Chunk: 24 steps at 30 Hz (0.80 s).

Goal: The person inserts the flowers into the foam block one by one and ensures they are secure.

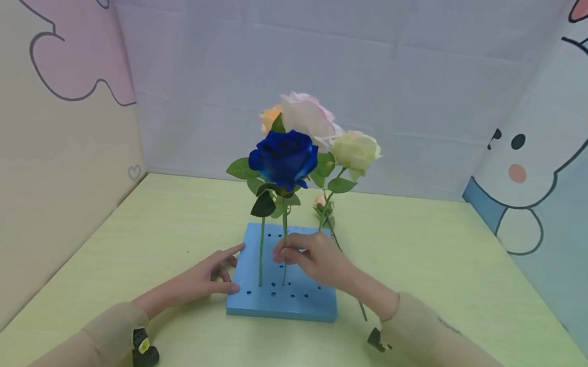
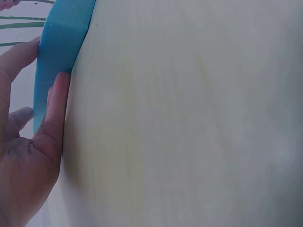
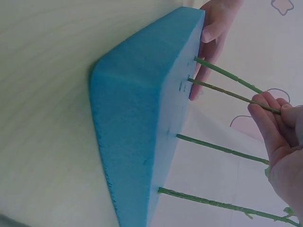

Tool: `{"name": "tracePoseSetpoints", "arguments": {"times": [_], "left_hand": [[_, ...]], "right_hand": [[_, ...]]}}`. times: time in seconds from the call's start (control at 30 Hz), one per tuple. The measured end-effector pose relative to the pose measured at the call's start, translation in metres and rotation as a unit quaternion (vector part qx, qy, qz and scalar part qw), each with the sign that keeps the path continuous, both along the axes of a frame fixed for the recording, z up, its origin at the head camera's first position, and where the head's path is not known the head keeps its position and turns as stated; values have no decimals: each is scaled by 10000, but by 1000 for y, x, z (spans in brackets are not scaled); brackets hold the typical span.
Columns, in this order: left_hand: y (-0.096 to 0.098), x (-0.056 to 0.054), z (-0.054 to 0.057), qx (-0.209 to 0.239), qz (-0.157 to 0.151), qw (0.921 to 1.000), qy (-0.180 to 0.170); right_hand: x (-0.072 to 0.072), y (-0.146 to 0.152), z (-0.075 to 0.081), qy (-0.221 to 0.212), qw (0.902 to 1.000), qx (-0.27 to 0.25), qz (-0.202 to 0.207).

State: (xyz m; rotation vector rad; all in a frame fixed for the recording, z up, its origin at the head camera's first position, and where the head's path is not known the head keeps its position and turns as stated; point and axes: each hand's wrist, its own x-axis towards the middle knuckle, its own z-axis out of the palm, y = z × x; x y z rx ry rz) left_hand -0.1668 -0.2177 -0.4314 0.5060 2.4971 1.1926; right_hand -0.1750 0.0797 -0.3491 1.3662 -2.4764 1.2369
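Observation:
A blue foam block (image 1: 292,309) dotted with holes lies on the table, with several artificial roses standing in it. My right hand (image 1: 320,257) pinches the stem of the blue rose (image 1: 283,159) between thumb and fingers. In the right wrist view that stem (image 3: 220,90) enters the block at its lower end. My left hand (image 1: 201,278) steadies the block's left side, its spread fingers and thumb touching the edge. Behind the blue bloom stand a pale pink rose (image 1: 309,116) and a partly hidden orange rose (image 1: 269,118). To their right is a cream-green rose (image 1: 356,152).
A peach rose (image 1: 321,201) lies on the table (image 1: 443,280) behind and right of the block, its stem passing beneath my right forearm. A pale cloth (image 1: 379,71) hangs at the back. Printed side walls (image 1: 568,181) flank the table.

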Motion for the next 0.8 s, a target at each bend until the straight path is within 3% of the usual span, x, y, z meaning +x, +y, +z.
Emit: {"name": "tracePoseSetpoints", "arguments": {"times": [0.33,0.8], "left_hand": [[1,0,5,89,-58,9999,29],[2,1,1,78,-39,10000,2]], "right_hand": [[4,-3,-10,-55,9979,-482,-430],[5,-2,-11,-197,9977,-563,-326]]}}
